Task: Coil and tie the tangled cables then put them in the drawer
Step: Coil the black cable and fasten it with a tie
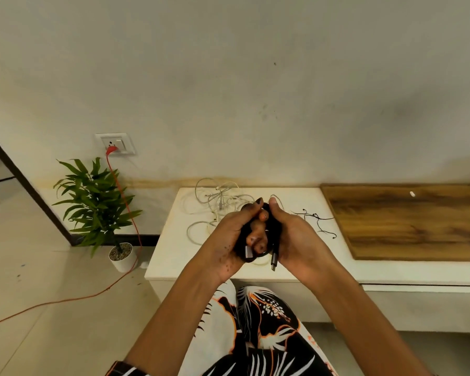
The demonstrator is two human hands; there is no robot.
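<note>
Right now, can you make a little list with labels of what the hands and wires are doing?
left hand: grips the black cable coil
right hand: grips the same coil
black cable: coiled, plug ends hang down
white cables: tangled on the white table
thin black wire: loose on the table
wooden board: lies on the table's right part
</note>
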